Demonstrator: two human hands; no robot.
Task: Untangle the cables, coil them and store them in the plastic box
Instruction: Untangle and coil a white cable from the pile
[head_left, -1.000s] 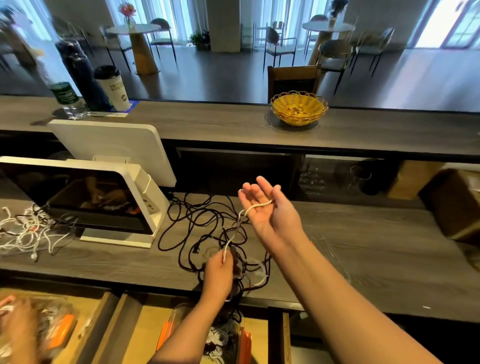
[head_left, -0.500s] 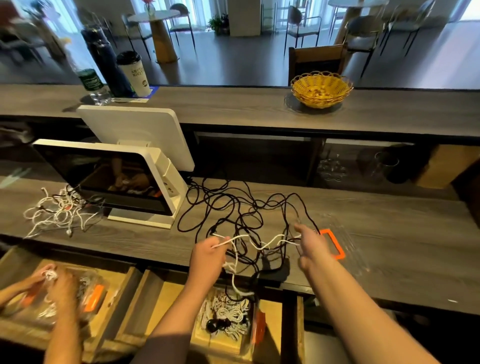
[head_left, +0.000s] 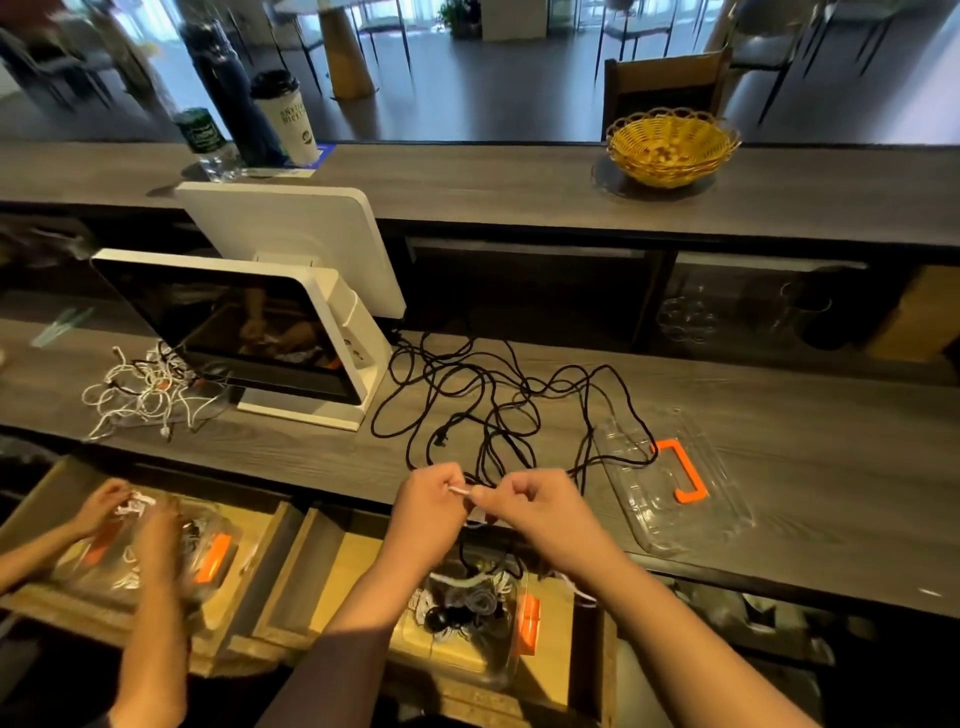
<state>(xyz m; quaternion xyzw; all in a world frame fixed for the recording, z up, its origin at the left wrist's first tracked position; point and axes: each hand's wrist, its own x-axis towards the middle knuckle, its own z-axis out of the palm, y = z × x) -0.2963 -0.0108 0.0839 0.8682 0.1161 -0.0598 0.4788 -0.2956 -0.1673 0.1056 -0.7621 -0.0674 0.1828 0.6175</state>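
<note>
My left hand (head_left: 428, 501) and my right hand (head_left: 535, 506) meet at the counter's front edge, both pinching a thin white cable (head_left: 460, 490) between them. Its loose end trails down under my right wrist. Behind my hands a long black cable (head_left: 483, 400) lies tangled across the counter. Below my hands, a clear plastic box (head_left: 470, 613) with an orange latch sits in an open drawer and holds coiled white and black cables. Its clear lid (head_left: 675, 483) with an orange handle lies on the counter to the right.
A white point-of-sale terminal (head_left: 270, 322) stands left of the black tangle, with a heap of white cables (head_left: 145, 395) beside it. Another person's hands (head_left: 135, 525) work over a second box in the left drawer. A yellow basket (head_left: 672, 148) sits on the upper shelf.
My hands have come together in front of me; the white cable, stretched between them half a second ago, is now gathered short. The view has tilted down toward the drawers.
</note>
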